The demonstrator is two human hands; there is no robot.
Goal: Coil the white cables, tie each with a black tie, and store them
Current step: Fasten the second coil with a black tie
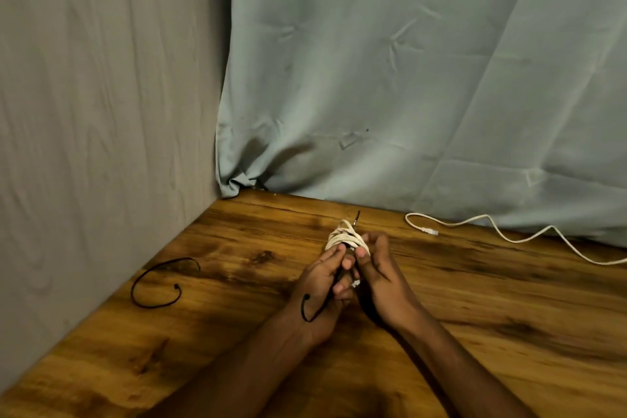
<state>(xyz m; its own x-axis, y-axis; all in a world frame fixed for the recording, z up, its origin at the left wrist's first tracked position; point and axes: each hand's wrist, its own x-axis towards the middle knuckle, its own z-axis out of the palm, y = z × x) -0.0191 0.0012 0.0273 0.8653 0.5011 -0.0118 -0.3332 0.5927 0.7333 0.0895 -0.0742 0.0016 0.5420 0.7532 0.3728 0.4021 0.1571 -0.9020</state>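
two hands (353, 282) grip one coiled cable (344, 236); two black ties (154, 282).

You have one view only, a wide-angle camera worn on your head, looking forward and down over your forearms onto the wooden table (237, 332). It faces the far corner where the grey wall (101, 112) on the left meets the pale blue curtain (407, 78). Your hands sit near, low in the middle of frame; the edges bow slightly.
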